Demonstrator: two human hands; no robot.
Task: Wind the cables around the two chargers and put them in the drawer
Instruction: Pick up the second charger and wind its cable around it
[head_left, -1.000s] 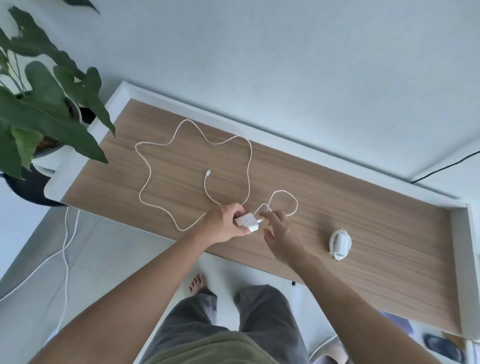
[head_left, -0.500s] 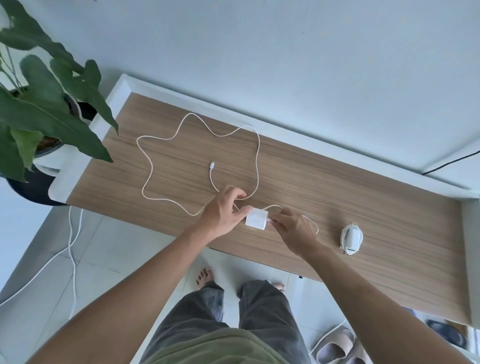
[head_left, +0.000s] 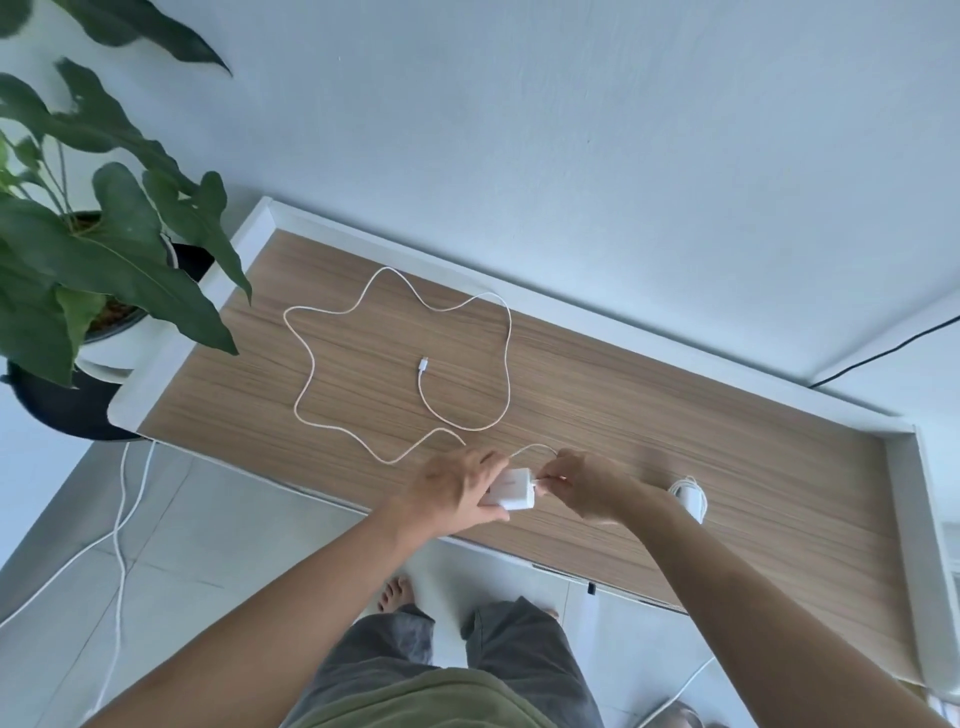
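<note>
both your hands meet at the charger (head_left: 511, 489) near the worktop (head_left: 727, 467) front edge: left hand (head_left: 457, 488) grips it, right hand (head_left: 584, 483) fingers pinch the cable (head_left: 506, 358) at its right end, slack trailing away leftward.

Both bare forearms reach fwd from bottom of frame, converging at centre. Left hand (head_left: 452, 493) back up, fingers and thumb curled round small white square plastic charger block (head_left: 511, 490), gripping it. Right hand (head_left: 589, 486) just beside, knuckles up, fingertips pinching thin white cable (head_left: 506, 353) at block's edge. Hands nearly touching. Bare feet, grey trousers below.
</note>
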